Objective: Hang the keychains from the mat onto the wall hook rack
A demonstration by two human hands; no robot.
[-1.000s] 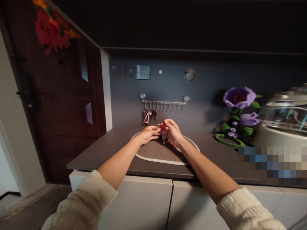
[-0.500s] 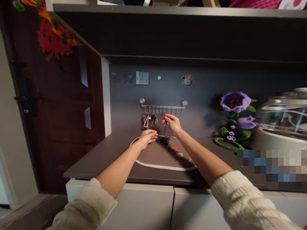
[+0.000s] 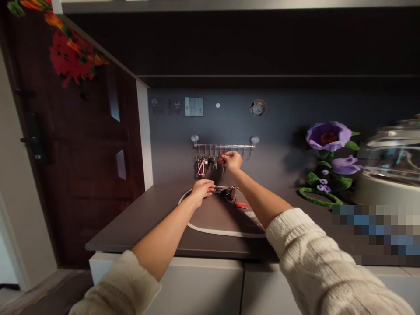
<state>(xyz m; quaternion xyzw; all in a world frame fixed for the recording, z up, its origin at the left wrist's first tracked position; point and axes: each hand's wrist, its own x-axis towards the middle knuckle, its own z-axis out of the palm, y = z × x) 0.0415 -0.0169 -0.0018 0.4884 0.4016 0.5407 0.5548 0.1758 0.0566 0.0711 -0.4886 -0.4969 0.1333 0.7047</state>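
Observation:
My right hand [image 3: 232, 160] is closed on a red keychain [image 3: 222, 157], just under the middle of a clear hook rail [image 3: 226, 146] on the wall. Keys seem to dangle below its fingers, small and dim. Left of it, several key rings hang from the hooks, one with a pink loop strap [image 3: 201, 167]. My left hand [image 3: 202, 191] is low over the rear of a brown mat [image 3: 210, 218], fingers pressed together; what they pinch is too small to name. Right of those fingertips lie dark keys [image 3: 226, 192] and a red tag [image 3: 241, 204].
Purple fabric flowers [image 3: 329, 135] and a clear-lidded appliance [image 3: 390, 175] stand on the right of the counter [image 3: 131, 214]. A shelf [image 3: 229, 43] overhangs everything. Two small hooks [image 3: 177, 105] and a switch panel [image 3: 194, 106] are on the wall. A dark red door [image 3: 98, 175] is at left.
My right hand has risen slightly toward the hook rail with the red keychain, which now sits against the hooks. My left hand has stayed nearly still. The view has shifted a little.

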